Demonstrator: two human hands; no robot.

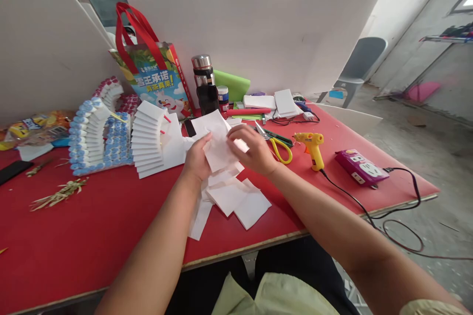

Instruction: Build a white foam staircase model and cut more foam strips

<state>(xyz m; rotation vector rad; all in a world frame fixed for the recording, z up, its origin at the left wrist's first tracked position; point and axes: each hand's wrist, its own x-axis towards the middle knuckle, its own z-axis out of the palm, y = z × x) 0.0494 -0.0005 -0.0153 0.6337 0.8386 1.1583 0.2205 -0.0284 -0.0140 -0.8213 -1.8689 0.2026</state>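
Observation:
My left hand and my right hand are both closed on a white sheet of paper, held just above the red table. The left hand pinches its left edge, the right hand grips its right side. Below my hands lies a loose pile of white paper pieces. A fanned stack of folded white paper stands just left of my left hand. Yellow-handled scissors lie to the right of my right hand.
A yellow glue gun stands upright, its black cord trailing off the table edge. A purple power strip lies at the right. A blue-and-white arched paper model, a printed bag, a flask and white divider boards stand behind.

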